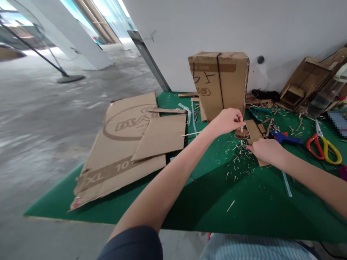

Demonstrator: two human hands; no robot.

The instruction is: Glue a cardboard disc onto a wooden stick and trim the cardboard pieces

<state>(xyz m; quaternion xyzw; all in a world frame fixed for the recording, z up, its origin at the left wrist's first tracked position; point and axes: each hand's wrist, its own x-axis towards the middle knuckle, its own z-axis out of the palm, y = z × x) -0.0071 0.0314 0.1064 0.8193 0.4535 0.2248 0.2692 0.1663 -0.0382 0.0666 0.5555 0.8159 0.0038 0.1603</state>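
My left hand (230,119) is closed in a pinch on a thin wooden stick (241,129), held upright. A small round stack of cardboard discs (241,134) sits on the stick, just below my fingertips. Lower and to the right, my right hand (265,150) is closed around a thin grey blade-like tool (244,145); its tip shows by the stick's lower end and the rest is hidden in the hand. Pale shavings (238,159) are scattered on the green table (206,202) beneath. A cardboard strip (253,130) lies under and behind my right hand.
Large flat cardboard sheets (121,119) cover the table's left. A cardboard box (221,81) stands against the wall. To the right lie a blue glue gun (287,138), scissors (324,144) with red and yellow handles, teal-handled pliers (260,110) and a clear bottle (325,95).
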